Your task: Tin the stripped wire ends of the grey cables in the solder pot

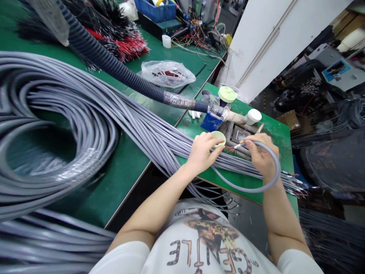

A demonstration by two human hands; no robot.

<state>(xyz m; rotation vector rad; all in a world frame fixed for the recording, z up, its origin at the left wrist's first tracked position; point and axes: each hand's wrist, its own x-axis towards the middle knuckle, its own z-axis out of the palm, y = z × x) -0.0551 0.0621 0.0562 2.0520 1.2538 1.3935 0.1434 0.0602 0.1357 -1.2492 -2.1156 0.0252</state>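
My right hand point(262, 154) is closed on a grey cable point(275, 171) near its stripped end, and the cable loops down around my wrist. Thin red and dark wires point(232, 147) stick out of that end past a white section, pointing left. My left hand point(203, 152) faces them, thumb and forefinger curved with a gap between them. Its fingers overlap a pale green round cup or lid point(219, 136); whether they touch it I cannot tell. A grey bundle of cables point(176, 142) runs beneath both hands.
A large cable coil point(94, 167) lies on the left of the green table point(137, 171). A dark corrugated hose point(128, 72) reaches down to a blue box point(211, 121). White and yellow-lidded containers, a grimy metal fixture point(239, 135) and a plastic bag point(168, 74) sit beyond my hands.
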